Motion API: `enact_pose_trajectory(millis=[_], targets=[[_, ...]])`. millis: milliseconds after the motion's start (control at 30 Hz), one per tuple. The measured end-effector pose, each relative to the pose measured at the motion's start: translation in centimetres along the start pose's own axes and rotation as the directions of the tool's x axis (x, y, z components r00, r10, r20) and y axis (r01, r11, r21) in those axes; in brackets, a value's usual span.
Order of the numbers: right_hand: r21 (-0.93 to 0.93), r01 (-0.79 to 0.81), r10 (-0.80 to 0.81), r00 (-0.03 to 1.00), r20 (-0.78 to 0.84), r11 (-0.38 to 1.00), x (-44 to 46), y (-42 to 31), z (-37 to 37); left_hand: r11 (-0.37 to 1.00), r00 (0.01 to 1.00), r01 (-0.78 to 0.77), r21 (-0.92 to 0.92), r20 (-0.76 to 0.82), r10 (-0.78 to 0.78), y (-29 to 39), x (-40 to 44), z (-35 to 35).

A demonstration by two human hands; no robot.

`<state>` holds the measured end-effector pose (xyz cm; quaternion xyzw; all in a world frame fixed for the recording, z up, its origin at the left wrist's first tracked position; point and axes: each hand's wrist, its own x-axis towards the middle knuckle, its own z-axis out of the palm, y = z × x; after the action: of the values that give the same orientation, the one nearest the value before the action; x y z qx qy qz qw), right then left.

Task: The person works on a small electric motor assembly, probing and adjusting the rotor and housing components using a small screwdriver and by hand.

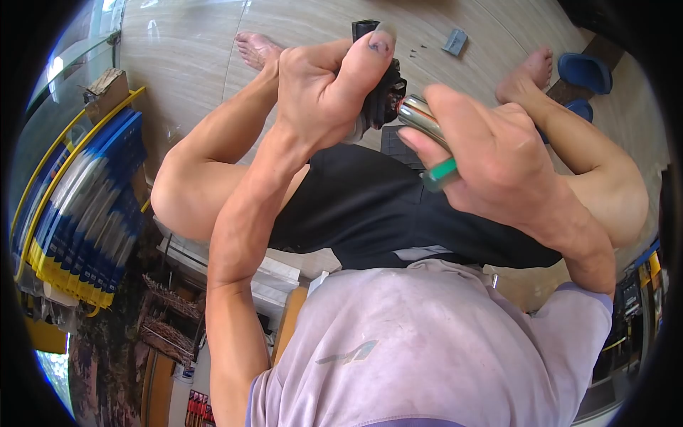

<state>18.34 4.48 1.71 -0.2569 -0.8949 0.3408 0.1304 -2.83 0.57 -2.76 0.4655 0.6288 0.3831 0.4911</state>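
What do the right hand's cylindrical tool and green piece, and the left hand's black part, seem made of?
Cylindrical tool: probably polished metal, from its mirror-like highlights.
Green piece: perhaps smooth plastic, judging by its even colour; blurred, so uncertain.
Black part: likely plastic, dark with little shine; coated metal possible.

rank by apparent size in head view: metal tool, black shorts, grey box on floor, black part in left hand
Largest: black shorts
Then black part and metal tool: partly covered, order unsure
Smallest: grey box
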Motion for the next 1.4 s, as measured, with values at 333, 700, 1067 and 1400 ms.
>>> enact_pose_trajectory(millis=[333, 700, 1067, 1400], targets=[[0.022, 0.013, -0.013, 1.0, -0.01, 1.0, 0.7, 0.7, -1.4, 0.988, 0.996, 0.074, -0.135, -0.034, -0.08, 0.9, 0.8, 0.7], [-0.07, 0.005, -0.006, 1.0, -0.018, 0.998, 0.8, 1.3, -0.7, 0.991, 0.997, 0.069, -0.112, -0.031, -0.073, -0.4, 0.9, 1.5], [0.102, -0.045, 0.073, 0.954, -0.29, 0.994, 3.3, 1.0, -1.3, 0.754, 0.832, 0.546, -0.365, 0.338, -0.439, 1.5, 0.4, 2.0], [-0.028, -0.131, 0.12, 0.959, -0.255, 0.991, 5.2, 0.1, -2.8, 0.719, 0.875, 0.464, -0.517, 0.396, -0.279, 2.7, 0.3, 2.0]])
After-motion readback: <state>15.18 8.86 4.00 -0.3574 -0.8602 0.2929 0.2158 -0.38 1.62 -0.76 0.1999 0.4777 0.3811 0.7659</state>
